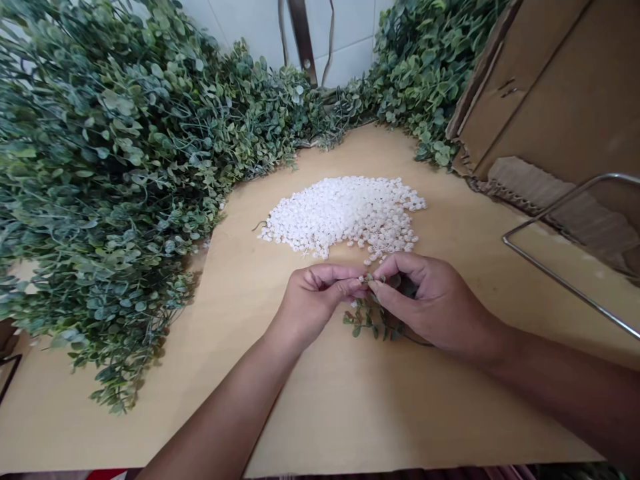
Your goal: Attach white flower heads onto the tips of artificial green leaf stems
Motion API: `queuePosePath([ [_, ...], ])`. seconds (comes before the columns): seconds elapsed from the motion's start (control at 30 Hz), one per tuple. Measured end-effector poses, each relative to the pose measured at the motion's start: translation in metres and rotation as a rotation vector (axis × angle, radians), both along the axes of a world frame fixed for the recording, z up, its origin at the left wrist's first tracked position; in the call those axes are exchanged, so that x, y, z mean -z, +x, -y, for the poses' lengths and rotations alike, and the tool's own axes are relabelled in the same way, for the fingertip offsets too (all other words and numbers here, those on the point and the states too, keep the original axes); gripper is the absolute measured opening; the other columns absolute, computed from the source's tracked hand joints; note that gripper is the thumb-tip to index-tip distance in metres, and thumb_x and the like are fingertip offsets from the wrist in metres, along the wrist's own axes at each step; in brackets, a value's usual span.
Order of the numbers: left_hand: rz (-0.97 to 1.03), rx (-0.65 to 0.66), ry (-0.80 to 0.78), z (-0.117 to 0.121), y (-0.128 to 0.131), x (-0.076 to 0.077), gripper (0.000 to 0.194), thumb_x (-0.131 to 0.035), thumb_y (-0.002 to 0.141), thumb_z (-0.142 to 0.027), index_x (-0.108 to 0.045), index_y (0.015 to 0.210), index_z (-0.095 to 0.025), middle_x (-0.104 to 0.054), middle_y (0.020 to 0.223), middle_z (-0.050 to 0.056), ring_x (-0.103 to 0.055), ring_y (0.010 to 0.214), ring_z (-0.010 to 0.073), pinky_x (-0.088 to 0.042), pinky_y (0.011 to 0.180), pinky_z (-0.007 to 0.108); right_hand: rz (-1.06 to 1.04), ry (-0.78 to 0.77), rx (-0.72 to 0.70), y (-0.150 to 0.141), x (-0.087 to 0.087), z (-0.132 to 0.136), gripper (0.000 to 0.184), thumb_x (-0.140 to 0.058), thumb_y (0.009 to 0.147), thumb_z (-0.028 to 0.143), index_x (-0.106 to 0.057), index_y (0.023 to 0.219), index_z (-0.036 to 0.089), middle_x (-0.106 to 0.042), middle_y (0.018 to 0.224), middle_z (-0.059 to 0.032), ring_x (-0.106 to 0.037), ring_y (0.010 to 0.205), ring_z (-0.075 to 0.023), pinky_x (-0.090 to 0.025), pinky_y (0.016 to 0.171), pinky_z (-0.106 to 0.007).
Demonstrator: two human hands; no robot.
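Note:
Over the table, just in front of a heap of small white plastic pieces [345, 213], my two hands meet fingertip to fingertip. My right hand [430, 297] is closed in a pinch on an artificial leaf sprig [370, 320], whose green leaves hang below the fingers and whose stem passes under the palm. Thumb and forefinger of my left hand [320, 293] are pinched at the sprig's tip, where a small white piece [361, 279] shows. The exact contact between piece and sprig is partly covered by the fingers.
Artificial greenery [150, 133] is piled along the left and back of the tan tabletop [280, 400], with more greenery [425, 67] at the back right. A torn cardboard box [560, 100] stands at the right, near a bent metal rod [550, 277]. White tiles [345, 40] form the wall.

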State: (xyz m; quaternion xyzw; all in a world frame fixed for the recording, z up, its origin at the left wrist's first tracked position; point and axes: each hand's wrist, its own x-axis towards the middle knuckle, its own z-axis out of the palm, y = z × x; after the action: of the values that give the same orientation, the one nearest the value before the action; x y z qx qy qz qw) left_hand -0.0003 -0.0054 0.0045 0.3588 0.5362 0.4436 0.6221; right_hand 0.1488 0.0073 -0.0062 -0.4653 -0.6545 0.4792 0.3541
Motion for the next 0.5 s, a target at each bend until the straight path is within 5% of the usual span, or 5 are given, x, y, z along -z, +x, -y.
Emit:
queuePosePath([
  [0.5,-0.051,-0.023,0.013,0.0013,0.0061,0.0024,0.006,-0.074,0.059,-0.01,-0.07,0.058,-0.014,-0.063,0.05,-0.001,-0.053,0.046,0.0063,-0.046,0.051,0.019,0.056,-0.01,-0.013,-0.0016,0.0018,-0.0029,0.012,-0.051,0.071,0.019,-0.056,0.062,0.012,-0.056,0.057,0.0006,-0.048,0.052,-0.0026,-0.039,0.05,-0.012],
])
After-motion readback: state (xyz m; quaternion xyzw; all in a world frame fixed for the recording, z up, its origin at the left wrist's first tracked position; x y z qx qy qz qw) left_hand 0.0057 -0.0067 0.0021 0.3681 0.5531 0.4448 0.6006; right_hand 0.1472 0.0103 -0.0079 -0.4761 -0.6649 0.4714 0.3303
